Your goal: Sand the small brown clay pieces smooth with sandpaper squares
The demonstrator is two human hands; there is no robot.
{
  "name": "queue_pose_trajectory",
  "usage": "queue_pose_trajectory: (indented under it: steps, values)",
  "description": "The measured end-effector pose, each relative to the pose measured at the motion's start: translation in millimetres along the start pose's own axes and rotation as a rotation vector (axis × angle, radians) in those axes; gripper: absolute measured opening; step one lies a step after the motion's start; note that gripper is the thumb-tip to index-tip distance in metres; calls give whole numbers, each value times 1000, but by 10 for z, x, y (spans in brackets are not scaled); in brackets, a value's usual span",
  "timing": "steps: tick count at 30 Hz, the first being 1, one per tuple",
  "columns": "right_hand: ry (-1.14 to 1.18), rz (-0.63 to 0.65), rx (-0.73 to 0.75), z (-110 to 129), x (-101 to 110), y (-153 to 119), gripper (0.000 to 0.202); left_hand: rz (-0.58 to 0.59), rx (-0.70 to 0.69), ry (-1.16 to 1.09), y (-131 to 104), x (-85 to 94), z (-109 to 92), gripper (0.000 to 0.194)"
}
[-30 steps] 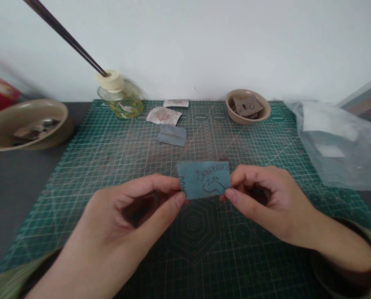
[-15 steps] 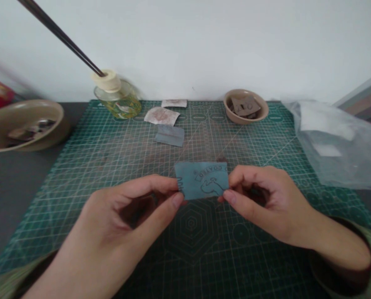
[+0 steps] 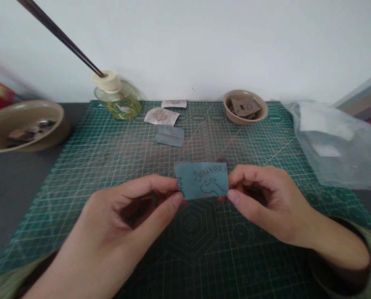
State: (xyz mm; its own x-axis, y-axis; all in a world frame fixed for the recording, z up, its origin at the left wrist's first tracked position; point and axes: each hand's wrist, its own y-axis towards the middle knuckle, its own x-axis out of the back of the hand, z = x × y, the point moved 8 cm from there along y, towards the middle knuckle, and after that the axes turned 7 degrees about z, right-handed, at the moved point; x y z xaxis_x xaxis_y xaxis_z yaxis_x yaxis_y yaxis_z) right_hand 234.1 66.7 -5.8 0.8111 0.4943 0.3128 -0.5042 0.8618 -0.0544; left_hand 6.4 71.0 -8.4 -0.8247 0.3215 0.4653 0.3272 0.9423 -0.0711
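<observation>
A small blue-grey piece of sandpaper (image 3: 198, 180) is stretched level between my two hands above the cutting mat (image 3: 188, 257). Its printed back faces me, with a line drawing and lettering that reads "COATED". My left hand (image 3: 111, 220) pinches the left edge between thumb and fingers. At the opposite edge, my right hand (image 3: 281, 207) grips with the thumb in front and the fingers behind. The fingertips at the back are mostly hidden by the paper. Beyond it lies another grey sandpaper piece (image 3: 170, 136), slightly creased.
Two brown-stained white scraps, one a curved piece (image 3: 162, 116), lie farther back. A reed diffuser bottle (image 3: 120, 97) stands at back left, beside a large bowl (image 3: 53, 128) of small pieces. A small bowl (image 3: 244, 120) with brown sandpaper sits back right, near a plastic bag (image 3: 344, 166).
My right thumb has slid slightly right, toward the very edge of the sandpaper. My left hand and the sandpaper stay almost where they were.
</observation>
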Motion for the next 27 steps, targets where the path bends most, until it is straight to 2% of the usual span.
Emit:
queue_pose_trajectory:
  steps: [7, 18, 27]
  values:
    - [-15, -37, -11, -7, 25, 18, 17, -7, 2, 1, -14, 9, 9, 16]
    - [1, -41, -8, -9, 19, 19, 17, -4, 15, -21, -32, 3, 52, 17]
    - [-15, -32, 3, 10, 18, 4, 17, 6, 11, -22, -15, -4, 15, 17]
